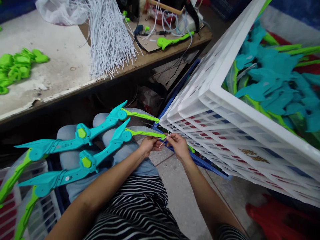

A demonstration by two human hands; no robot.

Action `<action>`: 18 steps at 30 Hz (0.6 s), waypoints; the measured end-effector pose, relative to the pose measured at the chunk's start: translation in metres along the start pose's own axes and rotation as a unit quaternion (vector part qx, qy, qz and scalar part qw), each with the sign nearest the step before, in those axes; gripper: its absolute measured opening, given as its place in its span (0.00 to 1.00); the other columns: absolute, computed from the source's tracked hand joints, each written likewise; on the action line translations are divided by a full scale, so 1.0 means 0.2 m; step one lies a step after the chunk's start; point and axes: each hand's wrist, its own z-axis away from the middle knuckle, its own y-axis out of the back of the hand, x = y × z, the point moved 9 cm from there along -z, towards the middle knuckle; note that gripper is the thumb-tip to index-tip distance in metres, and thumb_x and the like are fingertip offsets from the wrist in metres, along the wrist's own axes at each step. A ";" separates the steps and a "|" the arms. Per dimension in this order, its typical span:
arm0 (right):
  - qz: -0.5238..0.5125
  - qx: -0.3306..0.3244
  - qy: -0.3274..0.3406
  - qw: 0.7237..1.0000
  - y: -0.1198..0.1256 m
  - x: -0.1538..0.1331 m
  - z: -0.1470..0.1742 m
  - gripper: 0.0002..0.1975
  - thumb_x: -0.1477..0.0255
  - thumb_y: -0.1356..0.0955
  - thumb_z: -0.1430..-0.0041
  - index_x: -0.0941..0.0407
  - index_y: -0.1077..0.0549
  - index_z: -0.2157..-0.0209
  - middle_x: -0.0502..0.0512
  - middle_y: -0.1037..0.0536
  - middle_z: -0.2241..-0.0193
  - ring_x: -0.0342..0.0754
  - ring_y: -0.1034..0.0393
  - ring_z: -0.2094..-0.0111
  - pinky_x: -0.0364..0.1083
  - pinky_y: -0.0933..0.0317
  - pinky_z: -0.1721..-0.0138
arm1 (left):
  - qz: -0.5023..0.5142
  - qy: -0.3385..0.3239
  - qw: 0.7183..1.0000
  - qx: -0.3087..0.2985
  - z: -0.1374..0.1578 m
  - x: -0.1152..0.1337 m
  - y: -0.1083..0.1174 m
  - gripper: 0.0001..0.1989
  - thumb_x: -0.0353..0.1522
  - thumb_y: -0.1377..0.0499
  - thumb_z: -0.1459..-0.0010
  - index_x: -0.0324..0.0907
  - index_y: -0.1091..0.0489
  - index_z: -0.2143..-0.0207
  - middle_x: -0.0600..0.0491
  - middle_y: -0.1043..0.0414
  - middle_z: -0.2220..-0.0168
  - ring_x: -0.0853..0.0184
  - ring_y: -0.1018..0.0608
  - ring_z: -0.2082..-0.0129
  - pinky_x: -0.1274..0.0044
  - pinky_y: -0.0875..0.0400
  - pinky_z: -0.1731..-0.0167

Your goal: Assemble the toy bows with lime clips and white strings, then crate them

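Far to the left of my hands, beyond them on the tabletop point(62, 46), I have a pile of green parts point(18, 65). Coming right, two teal-and-green bow-shaped pieces lie side by side across the knees, the nearer bow point(75, 174) and the farther bow point(68, 143), both left of my hands. The nearer bow's long axis slants away from me as it runs rightward, then bends at the green limb point(145, 133), which points straight in at my grasp. Beyond and left of my hands, a bundle of white cords point(107, 36) hangs over the tabletop edge.

The relation I judge everything turns on is at that limb's tip, between my two hands. My left hand point(150, 145) is nearer the limb's length, fingers curled just below it; I can't tell whether they grip the limb, the cord or neither. My right hand point(178, 145) sits just off the end, thumb and fingers pinched together on a thin white cord point(165, 141) by the tip. Right of my hands, and near them, rises the white crate point(215, 85).
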 end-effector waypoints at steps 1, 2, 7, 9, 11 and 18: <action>0.007 -0.008 0.007 1.000 -0.02 -0.01 0.00 0.19 0.55 0.26 0.60 0.56 0.31 0.76 0.47 0.27 0.77 0.38 0.39 0.82 0.41 0.42 0.78 | -0.010 0.000 1.000 0.020 0.00 0.00 0.02 0.05 0.27 0.47 0.40 0.35 0.34 0.68 0.53 0.29 0.80 0.73 0.26 0.82 0.82 0.30 0.79; 0.012 -0.013 0.014 1.000 -0.03 -0.01 0.00 0.19 0.55 0.26 0.60 0.56 0.31 0.76 0.47 0.27 0.78 0.38 0.39 0.82 0.41 0.41 0.78 | -0.019 -0.001 0.999 0.037 0.01 0.01 0.04 0.04 0.27 0.47 0.40 0.35 0.35 0.67 0.53 0.29 0.80 0.72 0.26 0.83 0.82 0.30 0.80; 0.017 -0.012 0.025 0.999 -0.04 -0.02 -0.02 0.19 0.56 0.26 0.59 0.55 0.31 0.75 0.46 0.29 0.80 0.39 0.39 0.81 0.41 0.41 0.77 | -0.126 -0.066 0.985 0.097 0.19 0.05 0.20 0.05 0.28 0.48 0.41 0.40 0.40 0.71 0.54 0.28 0.76 0.70 0.25 0.83 0.80 0.31 0.82; 0.010 -0.015 0.020 1.000 -0.05 -0.01 -0.01 0.18 0.56 0.26 0.58 0.55 0.32 0.75 0.47 0.28 0.80 0.40 0.37 0.81 0.42 0.40 0.76 | -0.163 -0.105 0.974 0.113 0.28 0.07 0.29 0.06 0.30 0.49 0.41 0.42 0.42 0.72 0.55 0.27 0.75 0.71 0.25 0.83 0.80 0.32 0.83; -0.002 -0.029 0.011 1.000 -0.08 -0.01 0.00 0.18 0.56 0.26 0.58 0.55 0.32 0.75 0.48 0.26 0.78 0.40 0.36 0.80 0.42 0.38 0.76 | -0.178 -0.119 0.969 0.120 0.35 0.08 0.35 0.06 0.30 0.50 0.40 0.43 0.43 0.72 0.56 0.27 0.75 0.71 0.25 0.83 0.80 0.31 0.82; -0.091 -0.037 -0.016 0.995 -0.18 -0.03 0.04 0.19 0.56 0.26 0.59 0.54 0.34 0.73 0.47 0.27 0.78 0.43 0.31 0.76 0.43 0.37 0.76 | -0.227 -0.101 0.962 0.109 0.40 0.10 0.37 0.07 0.30 0.52 0.41 0.44 0.44 0.73 0.58 0.29 0.77 0.71 0.27 0.84 0.81 0.35 0.84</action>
